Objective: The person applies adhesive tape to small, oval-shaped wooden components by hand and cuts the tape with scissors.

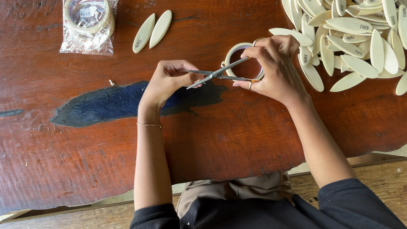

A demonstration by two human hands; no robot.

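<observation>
Dark red-brown wood table point(31, 158), near edge runs across below forearms, bench plank beneath; bare room on left half & front strip. R side crowded: big heap of pale oval wood pieces point(356, 14), too many to count; 2 more ovals point(152, 30) lie apart at top centre. Clear plastic bag point(89, 19) top left w/ 1 tape roll inside. 2nd tape roll point(241, 63) at centre, gripped by right hand point(275, 67), fingers curled on rim. Left hand point(166, 82) fingers closed on scissors point(216, 73), blades open across roll
</observation>
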